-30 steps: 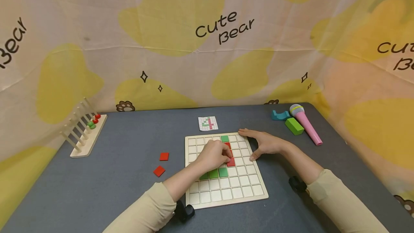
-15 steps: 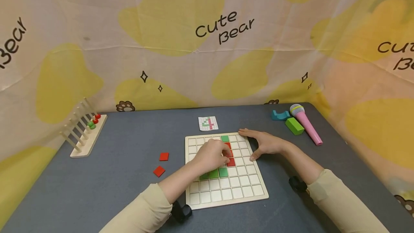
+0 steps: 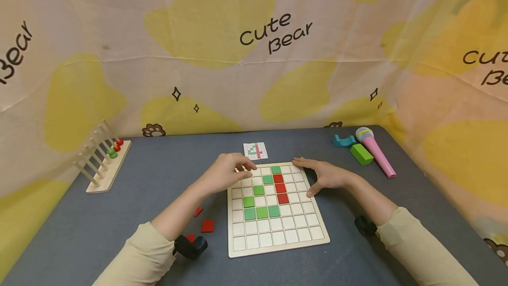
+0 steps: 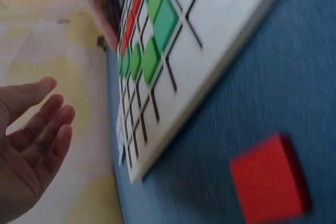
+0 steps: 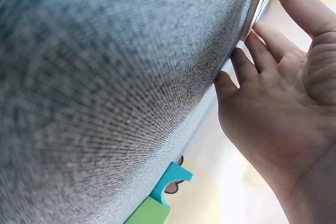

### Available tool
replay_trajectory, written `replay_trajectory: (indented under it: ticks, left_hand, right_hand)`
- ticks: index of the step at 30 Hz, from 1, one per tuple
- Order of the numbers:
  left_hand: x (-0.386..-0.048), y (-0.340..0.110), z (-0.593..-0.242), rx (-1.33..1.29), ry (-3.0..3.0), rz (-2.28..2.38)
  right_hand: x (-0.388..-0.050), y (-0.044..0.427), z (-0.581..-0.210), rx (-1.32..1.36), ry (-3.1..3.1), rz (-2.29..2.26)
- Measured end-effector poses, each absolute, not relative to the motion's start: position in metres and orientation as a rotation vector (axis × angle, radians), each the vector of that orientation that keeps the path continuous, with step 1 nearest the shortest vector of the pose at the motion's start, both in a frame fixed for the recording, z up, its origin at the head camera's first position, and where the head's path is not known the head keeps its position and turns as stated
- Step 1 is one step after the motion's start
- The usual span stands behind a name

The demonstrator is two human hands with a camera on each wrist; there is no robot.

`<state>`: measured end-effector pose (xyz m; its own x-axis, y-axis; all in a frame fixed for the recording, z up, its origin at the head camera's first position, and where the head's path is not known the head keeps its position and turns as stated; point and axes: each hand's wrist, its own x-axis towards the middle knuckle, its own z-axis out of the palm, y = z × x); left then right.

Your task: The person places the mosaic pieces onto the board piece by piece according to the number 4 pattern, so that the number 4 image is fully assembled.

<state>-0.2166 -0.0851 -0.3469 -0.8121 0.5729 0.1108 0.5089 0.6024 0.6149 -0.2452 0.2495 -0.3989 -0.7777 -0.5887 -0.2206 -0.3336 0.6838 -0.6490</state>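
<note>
A white gridded board (image 3: 278, 247) lies on the table with red and green square tiles in its cells. Three red tiles (image 3: 280, 188) form a column, and green tiles (image 3: 262, 212) make a slanted line and a short row. My left hand (image 3: 226, 172) hovers over the board's far left corner, fingers loosely bent; the left wrist view shows nothing between them. My right hand (image 3: 327, 175) rests along the board's right edge with fingers spread. Loose red tiles (image 3: 207, 226) lie left of the board, partly hidden by my left forearm; one red tile (image 4: 270, 179) shows large in the left wrist view.
A small card with a coloured grid pattern (image 3: 255, 151) lies behind the board. At the left stands a wooden peg rack (image 3: 107, 175) with red and green beads. A pink microphone (image 3: 377, 153), a green block (image 3: 361, 154) and a blue curved block (image 3: 343, 141) lie at the right.
My left hand has lifted from the red column and moved left and away from me, uncovering the middle of the board. More loose red tiles now show beside my forearm. My right hand stays put.
</note>
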Motion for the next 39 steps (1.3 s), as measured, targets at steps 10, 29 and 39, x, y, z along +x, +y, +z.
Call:
replay_trajectory:
  ticks: [10, 29, 39]
  left_hand:
    - [-0.236, -0.158, -0.358, 0.787, 2.798, 0.905]
    - [-0.246, -0.225, -0.388, 0.729, 2.394, 1.023]
    - [-0.239, -0.224, -0.393, 0.832, 2.430, 0.936]
  right_hand:
    - [-0.245, 0.250, -0.399, -0.734, 2.510, -0.811]
    - [-0.245, 0.250, -0.399, -0.698, 2.488, -0.848]
    - [-0.245, 0.250, -0.399, -0.715, 2.493, -0.828]
